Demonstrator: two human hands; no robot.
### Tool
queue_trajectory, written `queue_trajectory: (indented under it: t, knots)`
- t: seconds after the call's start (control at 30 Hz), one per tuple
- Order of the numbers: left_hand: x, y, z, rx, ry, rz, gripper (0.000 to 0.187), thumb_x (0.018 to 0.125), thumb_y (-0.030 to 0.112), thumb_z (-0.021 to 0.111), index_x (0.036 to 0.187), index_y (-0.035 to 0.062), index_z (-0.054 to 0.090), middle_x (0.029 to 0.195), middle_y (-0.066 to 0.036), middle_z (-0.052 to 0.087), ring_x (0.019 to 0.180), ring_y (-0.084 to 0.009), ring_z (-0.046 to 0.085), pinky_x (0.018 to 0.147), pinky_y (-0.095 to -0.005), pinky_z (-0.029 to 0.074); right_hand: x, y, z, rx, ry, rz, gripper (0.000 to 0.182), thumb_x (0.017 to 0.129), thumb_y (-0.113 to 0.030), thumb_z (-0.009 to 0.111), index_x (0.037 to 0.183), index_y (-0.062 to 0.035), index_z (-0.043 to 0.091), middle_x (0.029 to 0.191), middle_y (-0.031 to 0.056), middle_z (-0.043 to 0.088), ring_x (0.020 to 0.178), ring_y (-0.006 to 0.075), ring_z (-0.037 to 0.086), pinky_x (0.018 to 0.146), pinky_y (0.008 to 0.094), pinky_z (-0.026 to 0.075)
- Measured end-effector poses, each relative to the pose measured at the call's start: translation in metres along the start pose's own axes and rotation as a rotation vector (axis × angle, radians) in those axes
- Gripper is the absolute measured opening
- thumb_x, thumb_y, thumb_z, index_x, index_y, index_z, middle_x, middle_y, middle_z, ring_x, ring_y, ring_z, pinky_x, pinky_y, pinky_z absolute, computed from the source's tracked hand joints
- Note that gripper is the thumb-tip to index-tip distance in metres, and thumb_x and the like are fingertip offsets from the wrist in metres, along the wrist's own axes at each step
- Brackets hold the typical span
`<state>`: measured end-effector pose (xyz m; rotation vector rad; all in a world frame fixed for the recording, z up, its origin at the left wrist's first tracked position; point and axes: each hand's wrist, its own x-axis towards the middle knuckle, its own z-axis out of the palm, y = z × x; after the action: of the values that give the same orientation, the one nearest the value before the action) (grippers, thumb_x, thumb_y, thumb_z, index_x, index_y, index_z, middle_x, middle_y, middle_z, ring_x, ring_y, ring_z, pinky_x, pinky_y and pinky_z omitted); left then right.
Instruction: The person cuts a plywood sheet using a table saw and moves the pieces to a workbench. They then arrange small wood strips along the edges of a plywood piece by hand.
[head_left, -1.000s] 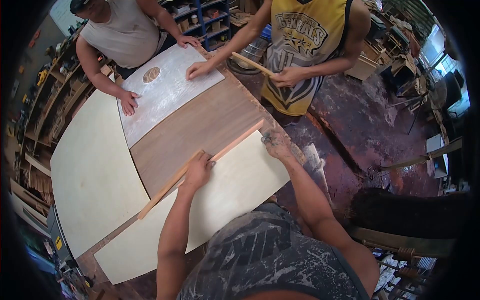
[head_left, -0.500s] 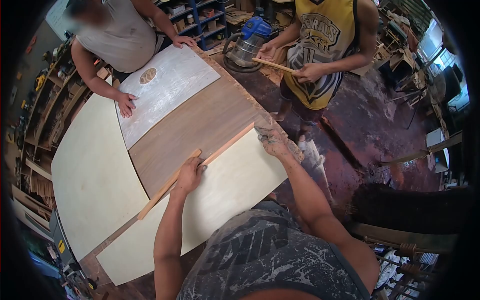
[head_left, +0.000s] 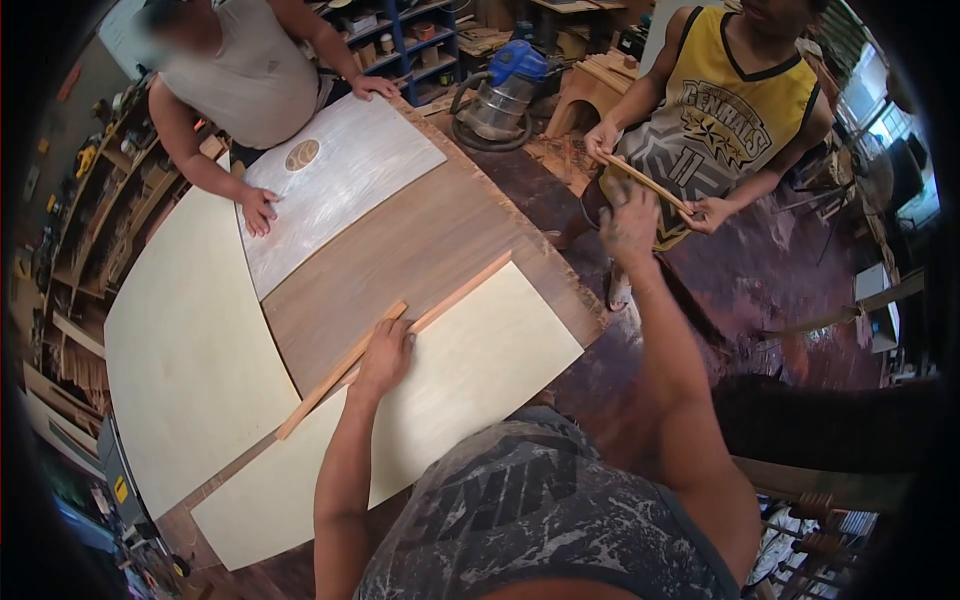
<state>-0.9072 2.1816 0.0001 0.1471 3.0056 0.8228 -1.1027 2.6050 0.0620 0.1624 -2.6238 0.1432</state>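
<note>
My left hand [head_left: 388,358] is closed over two narrow wooden strips, its fingers curled at their edges. The shorter strip [head_left: 335,378] is light brown and slants across the gap between panels. A longer reddish strip [head_left: 465,288] runs along the upper edge of the pale plywood sheet [head_left: 475,355] in front of me. My right hand [head_left: 632,225] is raised off the sheet to the right, slightly blurred, its fingers stretched out close to a thin wooden stick [head_left: 650,184]. A co-worker in a yellow jersey holds that stick in both hands.
Across the table [head_left: 370,230] another person rests both hands on a whitish panel [head_left: 345,170] with a round emblem [head_left: 302,155]. Another pale sheet [head_left: 190,350] lies on the left. A shop vacuum [head_left: 505,90] stands on the floor behind, near blue shelves [head_left: 425,45].
My right hand has left the far end of the reddish strip and moved up and right to the co-worker's stick. The co-worker has shifted right and turned the stick. My left hand stays put.
</note>
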Motion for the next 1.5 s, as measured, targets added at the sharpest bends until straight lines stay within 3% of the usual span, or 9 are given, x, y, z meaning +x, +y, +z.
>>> queue_trajectory:
  t: [0.17, 0.33, 0.5, 0.67, 0.87, 1.03, 1.23, 1.33, 1.5]
  knots:
    - [0.003, 0.003, -0.001, 0.060, -0.038, 0.006, 0.029, 0.098, 0.012, 0.055, 0.121, -0.0057, 0.058, 0.118, -0.027, 0.061, 0.116, -0.0433, 0.056, 0.101, -0.0505, 0.046, 0.024, 0.086, 0.017, -0.328, -0.101, -0.025, 0.073, 0.084, -0.022, 0.072, 0.151, -0.0137, 0.045, 0.142, 0.0142, 0.053, 0.134, 0.0359, 0.046, 0.111, 0.0505, 0.037]
    - [0.007, 0.003, -0.005, 0.089, -0.096, -0.047, 0.030, 0.097, 0.012, 0.055, 0.120, -0.0062, 0.056, 0.117, -0.028, 0.061, 0.116, -0.0442, 0.056, 0.101, -0.0510, 0.046, 0.029, 0.140, 0.038, -0.172, -0.271, 0.015, 0.069, 0.083, -0.014, 0.067, 0.149, -0.0149, 0.047, 0.135, 0.0109, 0.056, 0.127, 0.0331, 0.054, 0.105, 0.0490, 0.044]
    - [0.006, 0.010, -0.010, 0.095, -0.139, -0.066, 0.030, 0.096, 0.015, 0.057, 0.119, -0.0047, 0.058, 0.117, -0.027, 0.061, 0.114, -0.0439, 0.057, 0.100, -0.0513, 0.047, 0.032, 0.204, 0.046, -0.127, -0.227, 0.120, 0.049, 0.088, -0.012, 0.063, 0.136, -0.0091, 0.050, 0.110, 0.0207, 0.070, 0.100, 0.0407, 0.070, 0.082, 0.0501, 0.058]
    - [0.018, 0.012, -0.001, 0.308, -0.101, 0.061, 0.035, 0.095, 0.025, 0.063, 0.117, -0.0025, 0.063, 0.118, -0.024, 0.063, 0.113, -0.0403, 0.059, 0.097, -0.0507, 0.049, 0.006, 0.140, -0.003, -0.108, -0.314, 0.281, 0.040, 0.086, -0.013, 0.067, 0.125, -0.0074, 0.059, 0.093, 0.0217, 0.071, 0.089, 0.0407, 0.072, 0.077, 0.0504, 0.058]
    - [0.044, 0.049, -0.011, 0.369, -0.172, 0.005, 0.036, 0.093, 0.029, 0.066, 0.116, 0.0019, 0.068, 0.116, -0.020, 0.065, 0.110, -0.0386, 0.062, 0.094, -0.0490, 0.052, -0.074, 0.011, -0.009, 0.735, -0.434, 0.127, 0.029, 0.085, -0.019, 0.071, 0.110, -0.0042, 0.074, 0.098, 0.0226, 0.073, 0.092, 0.0411, 0.072, 0.087, 0.0458, 0.056]
    - [0.063, 0.051, 0.021, 0.218, -0.045, 0.036, 0.032, 0.095, 0.027, 0.064, 0.114, 0.0015, 0.068, 0.108, -0.021, 0.065, 0.105, -0.0403, 0.064, 0.093, -0.0495, 0.052, -0.085, -0.041, 0.007, 0.726, -0.671, 0.313, 0.038, 0.087, -0.023, 0.070, 0.122, -0.0089, 0.074, 0.113, 0.0242, 0.072, 0.107, 0.0384, 0.070, 0.095, 0.0432, 0.054]
    - [0.066, 0.041, 0.026, 0.111, 0.022, 0.009, 0.027, 0.098, 0.024, 0.063, 0.109, -0.0006, 0.067, 0.109, -0.020, 0.064, 0.103, -0.0411, 0.063, 0.088, -0.0506, 0.052, -0.091, -0.057, 0.019, 0.701, -0.643, 0.302, 0.038, 0.089, -0.025, 0.070, 0.124, -0.0101, 0.074, 0.109, 0.0235, 0.073, 0.103, 0.0389, 0.072, 0.092, 0.0444, 0.055]
    - [0.066, 0.046, 0.023, 0.071, -0.028, -0.069, 0.027, 0.098, 0.024, 0.062, 0.109, -0.0006, 0.066, 0.108, -0.021, 0.064, 0.103, -0.0417, 0.062, 0.087, -0.0512, 0.051, -0.088, -0.081, -0.008, 0.744, -0.677, 0.411, 0.034, 0.090, -0.019, 0.072, 0.121, -0.0043, 0.074, 0.113, 0.0213, 0.074, 0.105, 0.0325, 0.073, 0.093, 0.0390, 0.054]
    - [0.063, 0.041, 0.032, 0.005, 0.038, -0.049, 0.027, 0.100, 0.024, 0.061, 0.109, -0.0004, 0.066, 0.108, -0.020, 0.064, 0.102, -0.0413, 0.063, 0.088, -0.0511, 0.051, -0.104, -0.089, 0.012, 0.709, -0.485, 0.291, 0.037, 0.087, -0.023, 0.073, 0.121, -0.0076, 0.074, 0.106, 0.0210, 0.075, 0.100, 0.0353, 0.073, 0.089, 0.0418, 0.056]
